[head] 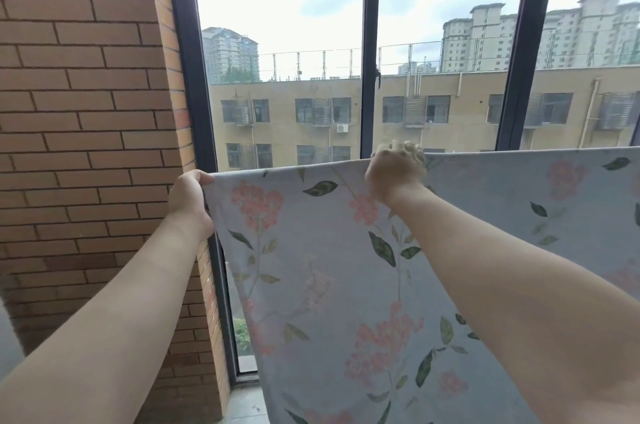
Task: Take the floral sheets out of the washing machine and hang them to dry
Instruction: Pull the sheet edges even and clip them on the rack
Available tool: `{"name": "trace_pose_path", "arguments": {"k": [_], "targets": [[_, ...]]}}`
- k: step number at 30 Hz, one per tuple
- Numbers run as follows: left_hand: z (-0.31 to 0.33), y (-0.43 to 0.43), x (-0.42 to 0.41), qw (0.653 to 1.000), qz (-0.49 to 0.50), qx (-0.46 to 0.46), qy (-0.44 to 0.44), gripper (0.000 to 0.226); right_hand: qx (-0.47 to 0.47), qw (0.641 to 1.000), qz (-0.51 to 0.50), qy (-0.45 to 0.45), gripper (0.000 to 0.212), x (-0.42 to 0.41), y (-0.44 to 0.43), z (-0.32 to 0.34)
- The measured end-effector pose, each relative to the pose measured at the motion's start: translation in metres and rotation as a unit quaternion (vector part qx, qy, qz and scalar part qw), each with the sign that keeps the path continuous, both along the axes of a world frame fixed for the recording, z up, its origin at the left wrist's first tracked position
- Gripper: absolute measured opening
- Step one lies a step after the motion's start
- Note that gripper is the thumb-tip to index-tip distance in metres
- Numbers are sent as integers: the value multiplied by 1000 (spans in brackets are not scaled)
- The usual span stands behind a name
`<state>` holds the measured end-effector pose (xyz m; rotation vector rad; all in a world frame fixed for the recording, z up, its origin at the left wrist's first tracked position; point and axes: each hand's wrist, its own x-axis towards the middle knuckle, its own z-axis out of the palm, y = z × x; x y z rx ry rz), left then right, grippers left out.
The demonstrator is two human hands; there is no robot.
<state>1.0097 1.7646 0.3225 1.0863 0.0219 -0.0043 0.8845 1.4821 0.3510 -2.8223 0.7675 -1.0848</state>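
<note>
Whatever carries the top edge of the floral sheet (346, 267) is covered by the fabric itself, so no line or rail can be made out. The sheet is cut off by the right and bottom edges of the frame. The fingertips of the left hand (188, 202) are tucked behind the sheet's upper left corner, and those of the right hand (396, 169) are curled over the edge and hidden. Both forearms are cropped at the lower frame edges.

Grey floral sheet (346, 267), hanging spread flat
</note>
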Motion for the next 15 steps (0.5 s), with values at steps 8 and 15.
{"name": "trace_pose_path", "arguments": {"k": [8,15], "targets": [[3,2,11,998,-5,38,-50,22,3,999,36,-36,25,-5,-17,-4],[4,-6,11,996,-50,-32,-73,36,-11,998,34,-46,26,-4,-18,-7]]}}
